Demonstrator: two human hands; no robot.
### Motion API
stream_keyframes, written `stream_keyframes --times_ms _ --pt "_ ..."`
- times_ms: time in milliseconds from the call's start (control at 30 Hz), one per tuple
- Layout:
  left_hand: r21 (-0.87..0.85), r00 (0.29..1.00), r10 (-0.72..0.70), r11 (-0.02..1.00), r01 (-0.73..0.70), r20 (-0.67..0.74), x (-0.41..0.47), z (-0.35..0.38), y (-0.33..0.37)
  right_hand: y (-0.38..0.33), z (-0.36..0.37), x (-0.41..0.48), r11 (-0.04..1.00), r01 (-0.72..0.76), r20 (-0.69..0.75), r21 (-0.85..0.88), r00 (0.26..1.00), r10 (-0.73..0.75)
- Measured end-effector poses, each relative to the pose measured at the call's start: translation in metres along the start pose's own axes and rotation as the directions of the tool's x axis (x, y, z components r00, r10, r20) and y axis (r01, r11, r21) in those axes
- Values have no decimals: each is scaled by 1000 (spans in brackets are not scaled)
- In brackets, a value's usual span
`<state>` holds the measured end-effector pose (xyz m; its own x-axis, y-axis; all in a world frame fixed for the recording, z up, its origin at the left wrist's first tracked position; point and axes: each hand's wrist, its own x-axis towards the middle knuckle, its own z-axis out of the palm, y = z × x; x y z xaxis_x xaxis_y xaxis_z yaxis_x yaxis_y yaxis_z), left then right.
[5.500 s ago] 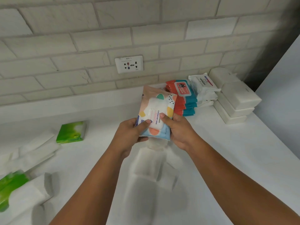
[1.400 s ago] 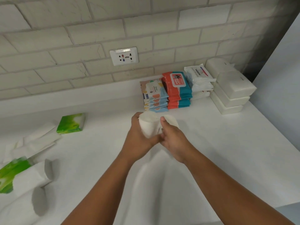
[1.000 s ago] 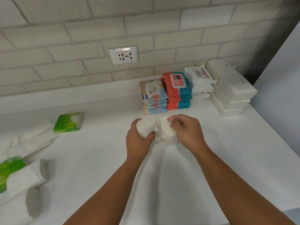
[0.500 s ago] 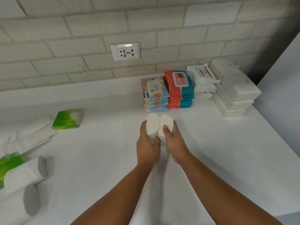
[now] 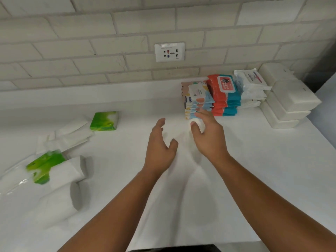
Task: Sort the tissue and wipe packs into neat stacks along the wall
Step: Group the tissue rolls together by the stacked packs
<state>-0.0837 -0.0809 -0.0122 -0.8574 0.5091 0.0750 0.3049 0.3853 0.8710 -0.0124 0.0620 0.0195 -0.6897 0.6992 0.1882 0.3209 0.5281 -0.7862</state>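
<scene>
My right hand (image 5: 209,137) is wrapped around white tissue packs (image 5: 198,124), just in front of the pastel wipe stack (image 5: 197,99). My left hand (image 5: 160,144) hovers beside it, fingers spread, holding nothing. Along the wall stand a red and teal wipe stack (image 5: 224,95), a white wipe stack (image 5: 250,86) and white boxed tissue packs (image 5: 289,100). A green tissue pack (image 5: 104,120) lies alone at the left.
Loose white tissue packs (image 5: 69,135) and a green and white bundle (image 5: 47,166) lie scattered at the left of the white counter (image 5: 254,179). A wall socket (image 5: 169,51) sits in the brick wall. A white panel (image 5: 327,113) borders the counter's right side.
My left hand let go of its white pack and opened. My right hand now holds the white packs alone, closer to the pastel stack. The view shifted left.
</scene>
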Motion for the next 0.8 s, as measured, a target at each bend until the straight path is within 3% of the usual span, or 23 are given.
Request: stream_keyframes --times_ms 133,267,400,533,667,800 --pt "108 996 52 993 -44 -76 -9 -72 -18 -45 48 -27 985 159 137 72 976 -168" --pt "223 988 49 975 -16 -143 -29 -142 -47 -84 105 -61 974 155 305 166 931 -200" --pt "338 985 -78 932 127 -157 -52 -206 -85 -115 157 -97 978 178 544 106 813 -207" --pt "472 953 -273 827 304 -135 -78 -253 -133 -133 200 -133 991 132 736 27 668 -109" --pt "490 866 -451 717 495 -215 -101 -272 -166 -139 232 -156 998 52 786 -45 619 3" --pt "448 807 -569 686 573 -160 -111 -275 -180 -142 249 -168 997 33 792 -69 609 35"
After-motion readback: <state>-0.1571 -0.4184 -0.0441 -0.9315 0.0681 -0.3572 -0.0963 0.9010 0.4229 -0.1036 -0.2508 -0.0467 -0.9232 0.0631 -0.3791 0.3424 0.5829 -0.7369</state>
